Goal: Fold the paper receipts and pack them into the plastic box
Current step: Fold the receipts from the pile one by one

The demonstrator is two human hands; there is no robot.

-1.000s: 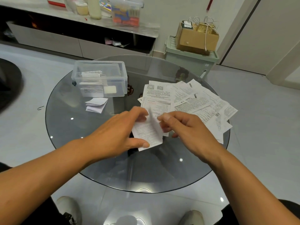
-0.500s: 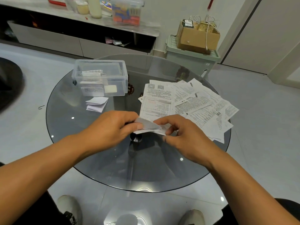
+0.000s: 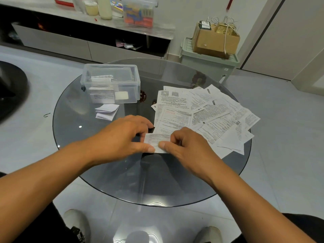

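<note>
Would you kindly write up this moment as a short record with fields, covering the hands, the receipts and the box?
surface: round glass table
left hand: pinches the left edge of the folded receipt
right hand: pinches its right edge, thumb on top
folded receipt: held low over the table near the centre, printed side up
unfolded receipts: loose overlapping pile to the right of the hands
plastic box: clear, lid off, at the far left, folded papers inside at its left end
small folded stack: on the glass in front of the box

Left grip (image 3: 126,137) and right grip (image 3: 185,146) together, fingers curled, thumbs nearly touching.
</note>
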